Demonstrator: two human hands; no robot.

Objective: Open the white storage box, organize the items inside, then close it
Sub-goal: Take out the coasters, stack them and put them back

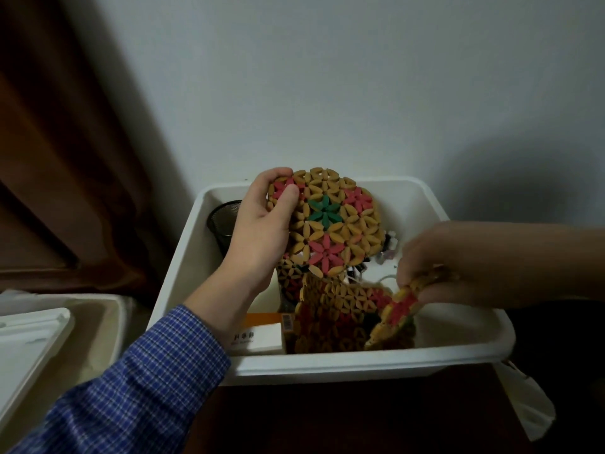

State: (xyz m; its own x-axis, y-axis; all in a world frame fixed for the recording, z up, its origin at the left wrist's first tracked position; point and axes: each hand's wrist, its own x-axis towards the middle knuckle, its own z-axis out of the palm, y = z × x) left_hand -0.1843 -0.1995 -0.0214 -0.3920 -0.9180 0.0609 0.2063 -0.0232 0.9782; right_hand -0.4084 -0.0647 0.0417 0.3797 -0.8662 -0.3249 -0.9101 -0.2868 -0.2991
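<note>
Head view looks down into the white storage box (330, 363), which stands open against a pale wall (327, 77), its lid off. The left hand (262, 224), coming out of a blue checked sleeve (131, 388), is raised over the box's far left corner and pinches the upper left edge of a round beaded mat (330, 224) between thumb and curled fingers. That mat is held nearly upright above the box interior, tan petals with pink flowers and one green flower at its middle. The right hand (458, 263), blurred, reaches in over the box's right rim with its fingers pressed together on the edge of a second beaded mat (401, 306), which bends upward at that gripped edge. More beaded mats (327, 319) stand on edge inside the box, toward its near wall, below and between the two hands. A black mesh cup (222, 224) sits in the far left corner, partly behind the left hand. A white and orange carton (265, 335) lies by the near wall under the left wrist. Small items lie at the far right of the box floor, too blurred to name. Left of the box, a white lid (29, 339) rests on another pale container (98, 322).
</note>
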